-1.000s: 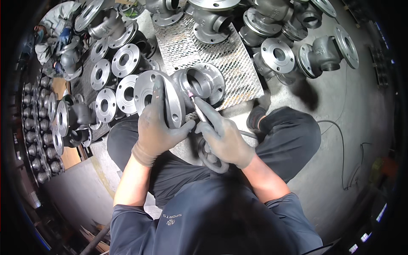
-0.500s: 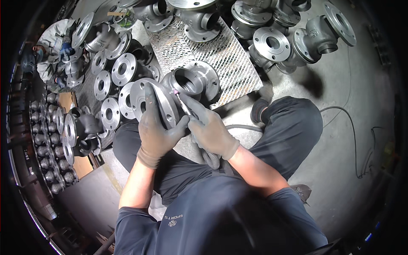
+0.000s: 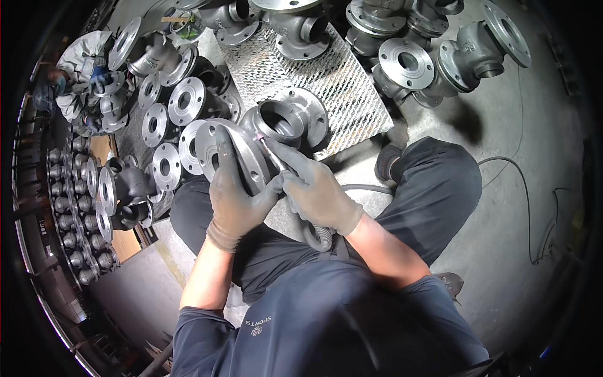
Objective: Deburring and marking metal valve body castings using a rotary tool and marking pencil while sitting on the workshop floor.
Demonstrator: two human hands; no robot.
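Note:
A grey cast-metal valve body (image 3: 253, 123) with flanged ends lies in front of me, its round opening facing up. My left hand (image 3: 233, 196), in a grey work glove, grips the rim of its near-left flange (image 3: 206, 146), with fingers over the face and thumb below. Wrapped in my gloved right hand (image 3: 319, 193) is a slim handheld grinder (image 3: 271, 151). Its pinkish tip is at the body's outer wall between flange and opening; whether it touches I cannot tell. From beneath that hand a grey corrugated hose (image 3: 323, 239) curves down. Most of the grinder's handle is hidden.
The valve body rests by a patterned metal plate (image 3: 361, 113). Several flanged valve bodies stand left, such as this one (image 3: 187, 100), and more at far right (image 3: 406, 63). A co-worker's blue glove (image 3: 100, 80) shows at upper left. A black cable (image 3: 524, 182) crosses the floor.
The whole view has shifted slightly to the right. My right hand and the hose sit a little lower; the left hand keeps its grip on the flange.

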